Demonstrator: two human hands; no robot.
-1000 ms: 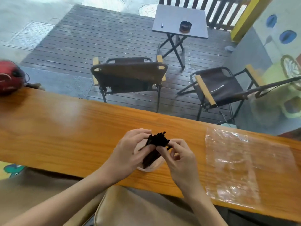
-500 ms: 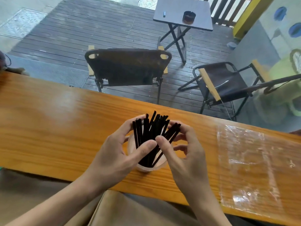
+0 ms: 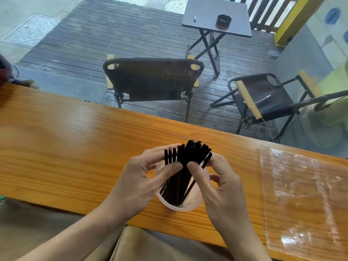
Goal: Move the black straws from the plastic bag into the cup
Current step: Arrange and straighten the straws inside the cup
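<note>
Both hands, left hand (image 3: 139, 183) and right hand (image 3: 224, 187), were curled around the black straws (image 3: 180, 172) standing in the cup (image 3: 180, 206); the plastic bag (image 3: 303, 194) lay flat beside.

Two hands were at work, a left hand (image 3: 137, 182) and a right hand (image 3: 224, 187). Between them stood one cup (image 3: 180, 203), and in it a bunch of black straws (image 3: 185, 162), packed too close to count singly, well over a dozen. One plastic bag (image 3: 301, 194) lay flat on the one long wooden counter (image 3: 66, 147). Beyond it outside stood two folding chairs, one (image 3: 152, 80) facing away and another (image 3: 263, 102) off to the right. There was one small folding table (image 3: 209, 14), and on it one dark ashtray (image 3: 223, 21) and one small pale thing (image 3: 195, 18) too small to make out.
</note>
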